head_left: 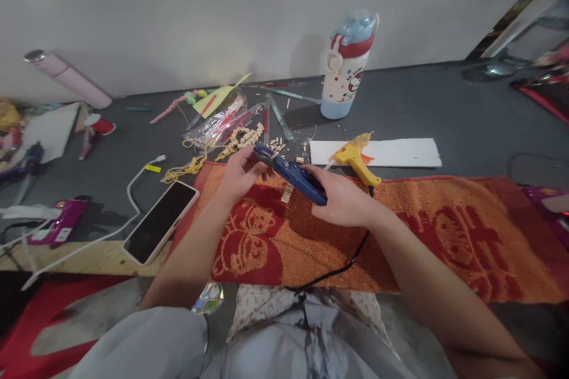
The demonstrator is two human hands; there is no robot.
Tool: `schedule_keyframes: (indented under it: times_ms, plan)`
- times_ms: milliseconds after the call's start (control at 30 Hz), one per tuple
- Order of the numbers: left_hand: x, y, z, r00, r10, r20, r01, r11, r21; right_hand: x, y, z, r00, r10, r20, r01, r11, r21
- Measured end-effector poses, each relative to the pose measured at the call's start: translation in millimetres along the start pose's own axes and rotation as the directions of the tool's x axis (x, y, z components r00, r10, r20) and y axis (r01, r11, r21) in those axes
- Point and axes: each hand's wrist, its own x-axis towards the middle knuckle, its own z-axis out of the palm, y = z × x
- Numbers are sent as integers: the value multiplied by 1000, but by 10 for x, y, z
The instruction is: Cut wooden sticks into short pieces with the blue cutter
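My right hand [342, 195] is wrapped round the handle end of a blue hand cutter [293, 175], held tilted above an orange and red towel [320, 243]. At the cutter's far end, my left hand [242, 174] is closed in a pinch; what sits between its fingertips is hidden. A small pale wooden piece [272, 154] shows at the cutter's head. Below the tool, short wooden pieces [287, 192] lie in a row on the towel, with more loose bits [278, 144] just behind it.
A yellow glue gun [355, 154] rests on a white board [404, 153], its black cord [342, 269] crossing the towel. Behind stands a water bottle [349, 71]. To the left lie a phone [160, 222], yellow string [191, 167], plastic packets [222, 118] and a white cable [131, 192].
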Motion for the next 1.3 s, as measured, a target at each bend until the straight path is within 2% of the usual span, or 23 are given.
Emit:
schedule_keyframes:
  times_ms: [333, 600, 733, 833, 933, 1000, 1167, 1300]
  plan:
    - [-7, -6, -3, 1000, 12, 15, -12, 1000, -12, 0, -5, 13, 1000, -7, -8, 7, 1000, -14]
    - [-3, -29, 37, 999, 42, -35, -38, 994, 100, 2, 30, 70, 999, -42, -31, 38, 994, -106]
    - [3, -69, 49, 1000, 6, -20, -3, 987, 161, 10, 29, 78, 997, -5, -82, -4, 994, -112]
    - [-15, -74, 52, 997, 33, -70, -5, 932, 363, 17, 23, 82, 993, 36, -114, -48, 993, -110]
    - [-52, -33, 55, 992, 70, -104, 9, 791, 611, 22, 20, 86, 990, 73, -124, -86, 991, -103]
    - [-77, 3, 56, 994, 54, -95, 27, 718, 695, 21, 15, 87, 989, 85, -119, -97, 991, -93]
    - [-105, 41, 55, 998, 62, -24, -22, 639, 769, 2, 8, 93, 994, 57, -95, -66, 994, -87]
    - [-107, 40, 56, 997, 73, -4, -47, 687, 725, -4, 50, 104, 997, 25, -79, -34, 993, -113]
